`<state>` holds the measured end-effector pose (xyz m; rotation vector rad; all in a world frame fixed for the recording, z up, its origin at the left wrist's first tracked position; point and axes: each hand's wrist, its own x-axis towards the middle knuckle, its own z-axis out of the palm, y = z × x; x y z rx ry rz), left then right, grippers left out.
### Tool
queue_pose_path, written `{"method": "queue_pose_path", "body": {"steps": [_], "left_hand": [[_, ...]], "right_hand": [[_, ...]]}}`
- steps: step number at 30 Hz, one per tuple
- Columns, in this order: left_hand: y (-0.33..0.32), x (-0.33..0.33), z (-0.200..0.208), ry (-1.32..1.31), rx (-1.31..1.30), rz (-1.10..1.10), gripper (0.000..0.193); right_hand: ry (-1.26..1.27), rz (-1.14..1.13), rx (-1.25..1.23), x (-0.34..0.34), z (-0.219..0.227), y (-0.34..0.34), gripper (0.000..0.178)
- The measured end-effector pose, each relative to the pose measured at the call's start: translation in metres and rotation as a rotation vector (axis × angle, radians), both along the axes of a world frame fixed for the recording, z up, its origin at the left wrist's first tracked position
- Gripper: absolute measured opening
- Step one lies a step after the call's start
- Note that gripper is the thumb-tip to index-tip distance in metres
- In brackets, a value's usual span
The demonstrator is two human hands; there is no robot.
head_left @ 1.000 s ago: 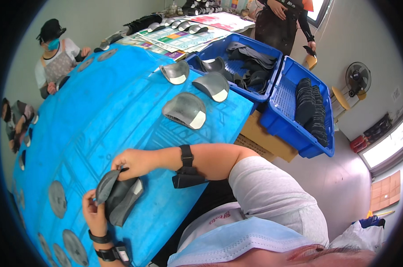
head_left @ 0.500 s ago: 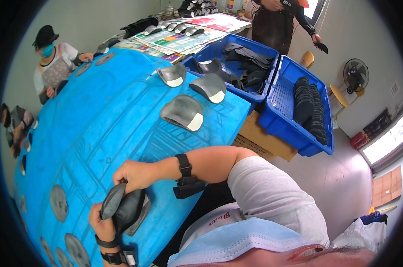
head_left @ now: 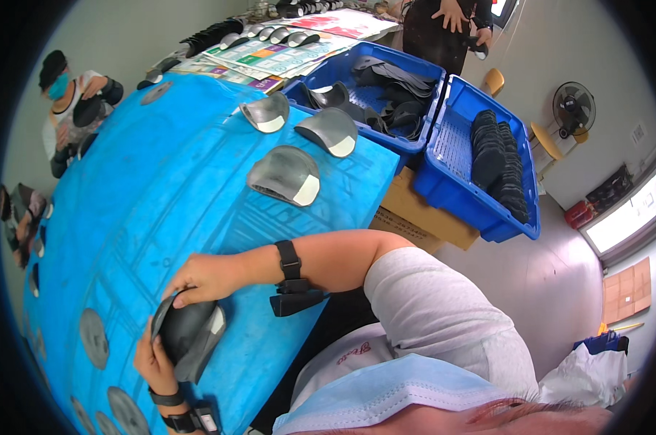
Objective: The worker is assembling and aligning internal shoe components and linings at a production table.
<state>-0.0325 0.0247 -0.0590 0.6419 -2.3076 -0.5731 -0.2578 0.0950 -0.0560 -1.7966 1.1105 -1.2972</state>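
My right hand (head_left: 202, 278) pinches the upper edge of a dark curved piece (head_left: 189, 335), thumb on its inner side, while my left hand (head_left: 154, 358) grasps its left edge. The piece sits on the blue table (head_left: 161, 196) close to my side, its pale patch facing right. Flat grey ovals (head_left: 94, 338) lie to its left; three grey curved pieces (head_left: 284, 174) rest farther off, near a blue crate (head_left: 462, 206) of stacked dark pieces (head_left: 491, 159).

The worktop (head_left: 147, 181) is bright blue, streaked darker. The held curved piece (head_left: 185, 328) is black; the sleeve (head_left: 433, 304) is pale grey.
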Motion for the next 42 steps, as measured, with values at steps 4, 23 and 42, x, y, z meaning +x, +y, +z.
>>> {"method": "queue_pose_path", "body": {"steps": [4,23,42], "left_hand": [[0.011,-0.019,-0.001,0.382,0.628,-0.157,0.023],[0.019,-0.01,0.005,0.049,0.015,-0.092,0.01],[0.026,-0.017,-0.006,0.377,0.479,-0.003,0.014]], "right_hand": [[0.004,-0.014,-0.076,0.006,-0.015,-0.002,0.022],[-0.012,0.008,-0.112,0.025,-0.012,0.006,0.015],[0.05,-0.007,-0.054,0.019,-0.002,0.012,0.017]]}}
